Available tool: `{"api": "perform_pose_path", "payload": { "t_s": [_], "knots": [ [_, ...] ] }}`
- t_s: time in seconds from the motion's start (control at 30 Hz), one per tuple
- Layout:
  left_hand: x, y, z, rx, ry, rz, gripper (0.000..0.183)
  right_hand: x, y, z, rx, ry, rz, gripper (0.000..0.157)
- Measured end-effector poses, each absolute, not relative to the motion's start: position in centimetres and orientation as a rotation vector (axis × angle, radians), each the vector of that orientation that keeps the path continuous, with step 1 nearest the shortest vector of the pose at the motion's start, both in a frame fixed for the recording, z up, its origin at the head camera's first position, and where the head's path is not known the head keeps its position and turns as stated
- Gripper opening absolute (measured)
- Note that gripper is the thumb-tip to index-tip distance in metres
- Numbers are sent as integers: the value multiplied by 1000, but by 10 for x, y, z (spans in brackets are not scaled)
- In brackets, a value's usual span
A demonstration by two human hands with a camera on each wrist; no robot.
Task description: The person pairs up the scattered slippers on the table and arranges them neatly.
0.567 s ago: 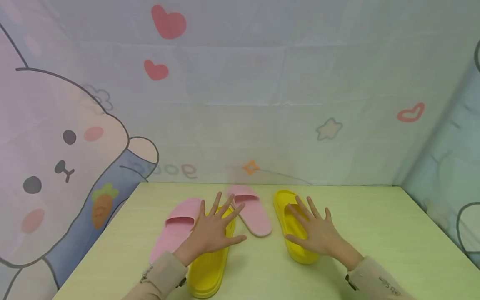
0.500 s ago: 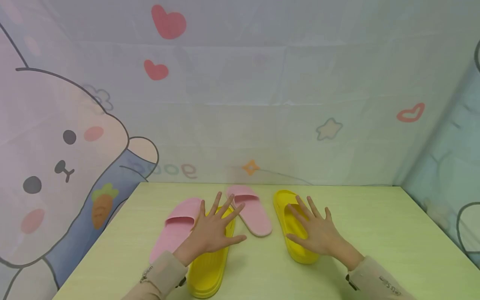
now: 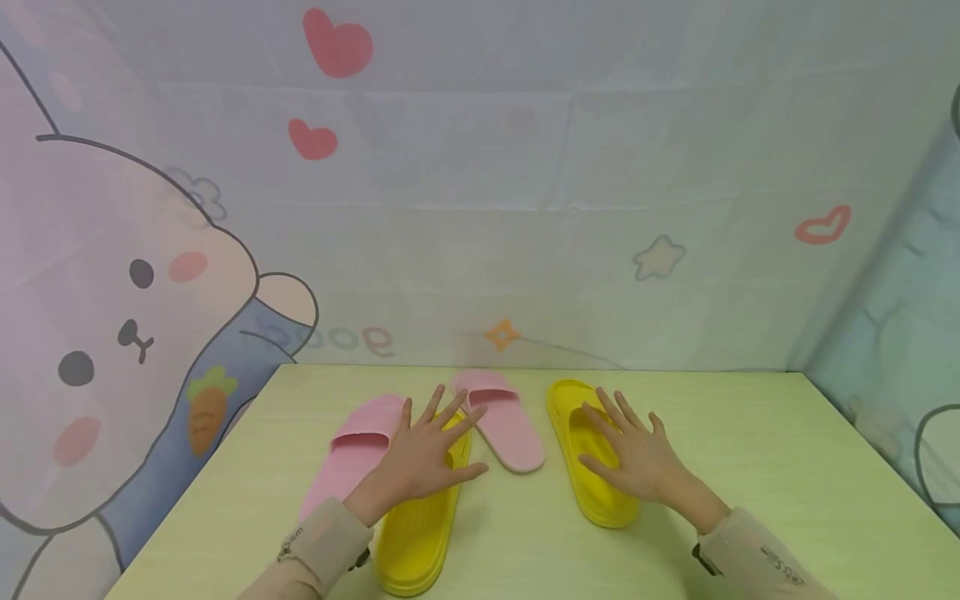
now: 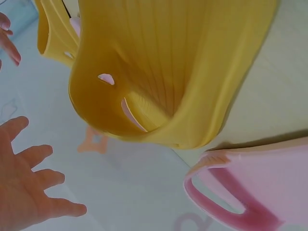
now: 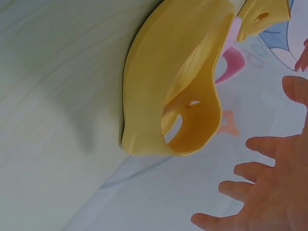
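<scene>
While the left hand [image 3: 422,458], fingers spread, hovers above the nearer yellow slide sandal [image 3: 412,546] beside one pink slide [image 3: 351,462], the right hand [image 3: 637,458], fingers splayed, hovers above the farther yellow slide [image 3: 602,504], a second pink slide [image 3: 512,429] between the yellow pair on the table [image 3: 757,467]

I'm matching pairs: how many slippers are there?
4: near yellow slipper, partly hidden by the left hand; near pink slipper, leftmost; far pink slipper, back centre; far yellow slipper, partly hidden by the right hand.

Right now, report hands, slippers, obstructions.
Left hand: spread above left yellow slipper, empty. Right hand: spread above right yellow slipper, empty. Left pink slipper: close beside left yellow one.
</scene>
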State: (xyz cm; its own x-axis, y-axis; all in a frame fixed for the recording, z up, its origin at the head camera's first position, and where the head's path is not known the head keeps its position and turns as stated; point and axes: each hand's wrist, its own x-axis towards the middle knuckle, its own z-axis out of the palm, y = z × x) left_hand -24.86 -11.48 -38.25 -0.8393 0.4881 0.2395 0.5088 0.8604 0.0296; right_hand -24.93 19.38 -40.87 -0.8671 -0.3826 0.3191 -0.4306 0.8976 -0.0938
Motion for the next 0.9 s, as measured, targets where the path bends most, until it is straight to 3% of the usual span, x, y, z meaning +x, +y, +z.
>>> {"api": "perform_pose_path", "payload": {
  "t_s": [0.9],
  "knots": [
    [-274, -128, -373, -836, -2674, -311, 46, -280, 201, -398, 640, -2717, 338, 51]
  ]
}}
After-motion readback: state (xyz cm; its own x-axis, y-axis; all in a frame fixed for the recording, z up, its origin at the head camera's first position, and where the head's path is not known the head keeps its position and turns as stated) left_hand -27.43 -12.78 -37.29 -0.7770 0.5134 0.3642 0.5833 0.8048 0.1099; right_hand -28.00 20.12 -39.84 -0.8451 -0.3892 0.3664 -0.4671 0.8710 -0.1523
